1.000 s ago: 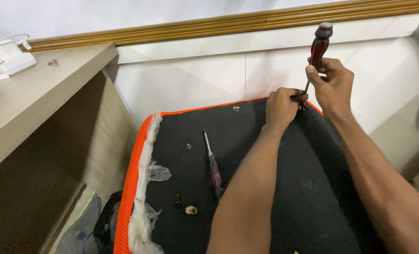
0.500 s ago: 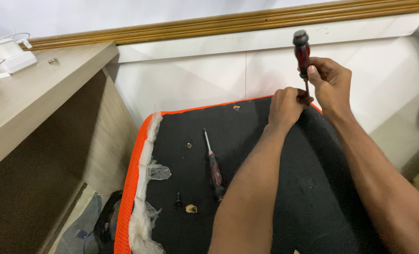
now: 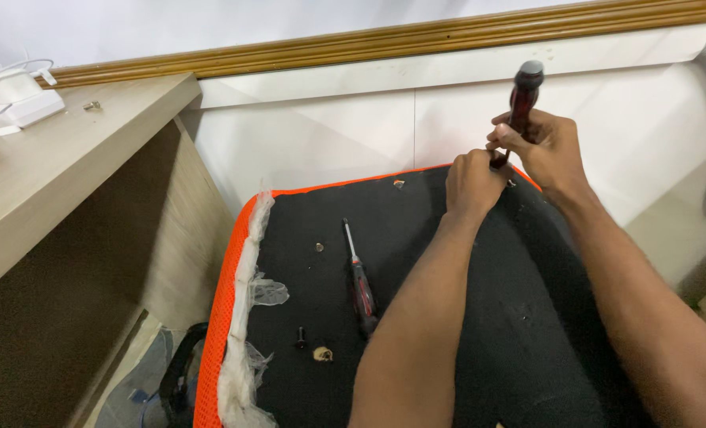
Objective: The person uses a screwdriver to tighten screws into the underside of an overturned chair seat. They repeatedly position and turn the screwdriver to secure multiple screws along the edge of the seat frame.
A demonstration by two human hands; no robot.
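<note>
At the far left a white box-shaped device (image 3: 16, 107) with cables sits on the pale wooden counter (image 3: 76, 170), a small metal fitting (image 3: 92, 105) just beside it; I can make out no labels or signs; below, on the floor, lies clear plastic wrapping (image 3: 143, 380). The black panel with orange edging (image 3: 305, 285) carries torn plastic film (image 3: 250, 309) along its left rim, a loose black screw (image 3: 301, 338), a small pale fitting (image 3: 322, 353) and a spare red-and-black screwdriver (image 3: 359, 279) lying flat. At the far edge the left hand (image 3: 473, 182) has its grip shut low around the shaft of an upright screwdriver (image 3: 521, 99); the right hand (image 3: 547, 147) is closed about its dark red handle. Since a second ago that handle has swung from a rightward lean, through a leftward one, to nearly upright, and the hands have drawn together; I judge the tool is being worked at that one spot.
</note>
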